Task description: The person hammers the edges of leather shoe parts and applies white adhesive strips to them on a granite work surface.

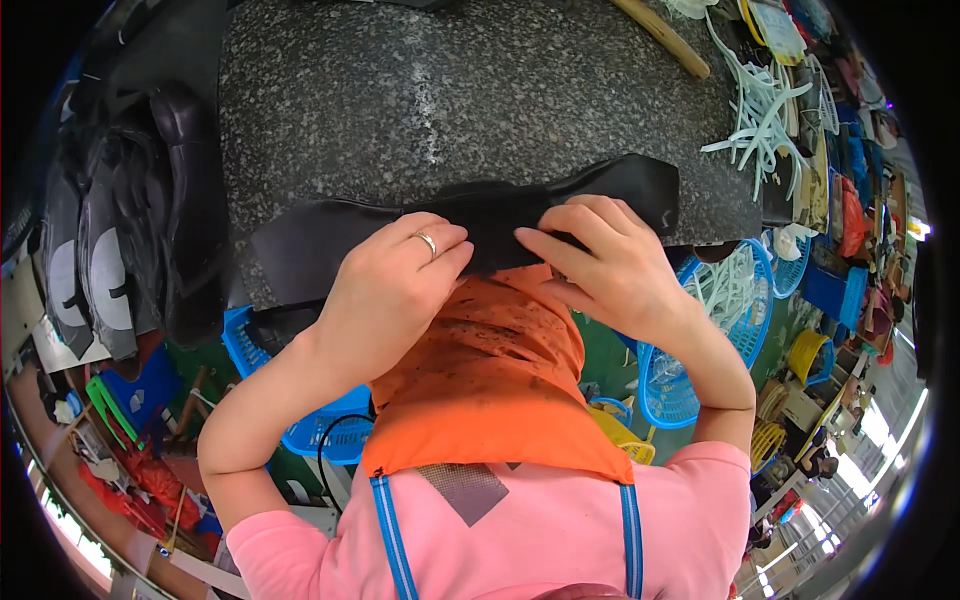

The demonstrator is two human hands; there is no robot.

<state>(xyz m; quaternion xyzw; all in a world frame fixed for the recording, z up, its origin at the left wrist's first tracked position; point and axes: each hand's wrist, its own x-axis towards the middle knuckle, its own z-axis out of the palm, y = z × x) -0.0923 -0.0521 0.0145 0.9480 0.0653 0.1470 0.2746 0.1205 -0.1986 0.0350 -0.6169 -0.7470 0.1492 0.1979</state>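
A long black leather piece (pixel 345 245) lies across the near edge of the speckled stone worktop (pixel 330 110), its right end rising to a broad corner. My left hand (pixel 395 285), with a ring on one finger, has its fingers bent and pressed on the near edge left of the middle. On the other side of the middle, my right hand (pixel 610 260) pinches the same edge, thumb low and fingers curled over. Between the two hands the leather looks folded or layered. My fingertips are partly hidden behind the backs of my hands.
Black leather pieces (pixel 180 190) hang or lie stacked at the left. A wooden stick (pixel 665 38) rests at the far right of the worktop, near a tangle of pale strips (pixel 765 115). Below the right edge stands a blue basket (pixel 680 385) holding more strips.
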